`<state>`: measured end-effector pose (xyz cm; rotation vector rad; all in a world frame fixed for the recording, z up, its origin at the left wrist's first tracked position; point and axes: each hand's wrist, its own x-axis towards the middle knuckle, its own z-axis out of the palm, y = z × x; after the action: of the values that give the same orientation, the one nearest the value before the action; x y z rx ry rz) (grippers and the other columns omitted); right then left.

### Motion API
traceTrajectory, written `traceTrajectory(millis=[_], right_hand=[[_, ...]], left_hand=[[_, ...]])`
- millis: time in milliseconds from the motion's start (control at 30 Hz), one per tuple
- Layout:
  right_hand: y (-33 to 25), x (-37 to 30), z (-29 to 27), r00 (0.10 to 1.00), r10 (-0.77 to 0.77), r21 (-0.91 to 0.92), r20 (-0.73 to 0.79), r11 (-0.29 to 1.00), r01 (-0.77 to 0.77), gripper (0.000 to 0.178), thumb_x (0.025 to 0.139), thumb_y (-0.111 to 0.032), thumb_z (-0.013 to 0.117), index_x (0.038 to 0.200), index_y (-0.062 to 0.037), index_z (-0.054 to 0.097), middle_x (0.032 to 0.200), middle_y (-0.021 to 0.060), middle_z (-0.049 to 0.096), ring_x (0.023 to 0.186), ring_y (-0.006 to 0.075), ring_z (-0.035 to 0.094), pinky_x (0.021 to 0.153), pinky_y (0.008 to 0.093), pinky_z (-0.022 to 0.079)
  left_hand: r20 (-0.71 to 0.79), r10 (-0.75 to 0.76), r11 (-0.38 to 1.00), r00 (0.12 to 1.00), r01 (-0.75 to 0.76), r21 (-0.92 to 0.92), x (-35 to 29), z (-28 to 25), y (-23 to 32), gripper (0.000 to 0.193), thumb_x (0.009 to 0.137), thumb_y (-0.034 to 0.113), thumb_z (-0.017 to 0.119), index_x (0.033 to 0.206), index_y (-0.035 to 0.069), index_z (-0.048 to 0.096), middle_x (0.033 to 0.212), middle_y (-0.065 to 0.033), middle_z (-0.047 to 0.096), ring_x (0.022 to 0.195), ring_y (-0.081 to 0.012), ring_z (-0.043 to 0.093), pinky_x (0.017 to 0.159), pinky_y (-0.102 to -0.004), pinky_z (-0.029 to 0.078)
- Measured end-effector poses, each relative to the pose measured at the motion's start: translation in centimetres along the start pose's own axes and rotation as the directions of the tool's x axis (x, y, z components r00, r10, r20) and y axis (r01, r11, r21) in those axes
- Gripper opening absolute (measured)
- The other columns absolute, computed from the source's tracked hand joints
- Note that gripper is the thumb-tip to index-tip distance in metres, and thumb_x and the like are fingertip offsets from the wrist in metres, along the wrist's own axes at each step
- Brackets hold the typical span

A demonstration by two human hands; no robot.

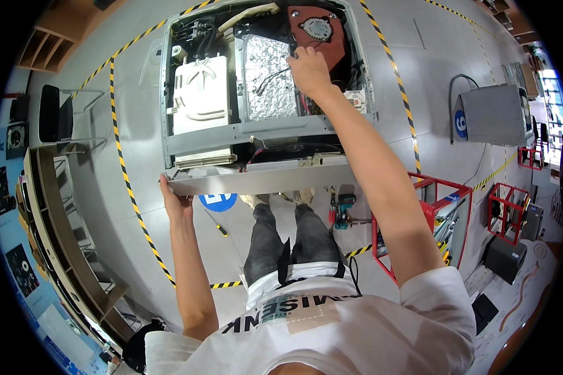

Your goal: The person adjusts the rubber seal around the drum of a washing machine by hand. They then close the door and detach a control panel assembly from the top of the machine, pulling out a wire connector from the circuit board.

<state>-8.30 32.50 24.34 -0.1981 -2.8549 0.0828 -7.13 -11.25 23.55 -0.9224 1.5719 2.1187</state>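
Note:
An opened appliance, its metal frame (231,134) seen from above, stands in front of me. Inside it are a white plastic housing (201,94) on the left, a silver foil-covered part (266,56) in the middle and a reddish-brown cover with a round gear-like fan (338,47) at the right. My left hand (177,200) grips the left end of a long grey panel (256,182), which leans out from the near side. Over the foil, my right hand (309,69) pinches a thin black wire (274,77). Coloured wires run between panel and frame.
A cordless drill (344,211) and a screwdriver (221,230) lie on the floor near my feet. To the right stands a red-framed tool cart (460,219), with a grey box-shaped machine (491,115) beyond. Black-yellow tape (120,147) marks the floor.

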Motion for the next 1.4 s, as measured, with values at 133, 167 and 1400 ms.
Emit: traceTrajectory(millis=[133,167,1400], right_hand=[[0.1,0.8,0.5,0.996,-0.007,-0.021,0.09,1.0,0.009,0.012,0.079,-0.01,0.059,0.083,-0.0089,0.07,0.099,0.0101,0.061,0.099,0.0276,0.054,0.084,0.0403,0.043],[0.3,0.9,0.5,0.994,-0.016,0.011,0.104,1.0,0.015,0.011,0.08,-0.011,0.06,0.084,-0.0084,0.069,0.1,0.0106,0.061,0.098,0.028,0.055,0.083,0.0404,0.045],[0.2,-6.0,-2.2,0.865,0.502,0.18,-0.018,0.852,-0.491,0.021,0.082,-0.015,0.056,0.101,-0.0058,0.061,0.086,0.0146,0.067,0.08,0.0378,0.064,0.07,0.048,0.048]], left_hand=[[-0.018,0.001,1.0,1.0,-0.001,-0.005,0.1,0.0,0.0,0.057,0.084,0.059,0.061,0.118,0.018,0.043,0.125,-0.0113,0.05,0.108,-0.0289,0.057,0.09,-0.0405,0.042],[-0.009,-0.001,1.0,1.0,0.001,0.0,0.1,0.0,0.0,0.057,0.083,0.059,0.061,0.119,0.018,0.043,0.125,-0.0112,0.05,0.108,-0.0288,0.057,0.09,-0.0403,0.042],[0.018,0.023,1.0,1.0,-0.023,0.013,0.2,0.0,-0.1,0.065,0.082,0.06,0.062,0.125,0.015,0.041,0.126,-0.0135,0.049,0.105,-0.0288,0.06,0.088,-0.0376,0.045]])
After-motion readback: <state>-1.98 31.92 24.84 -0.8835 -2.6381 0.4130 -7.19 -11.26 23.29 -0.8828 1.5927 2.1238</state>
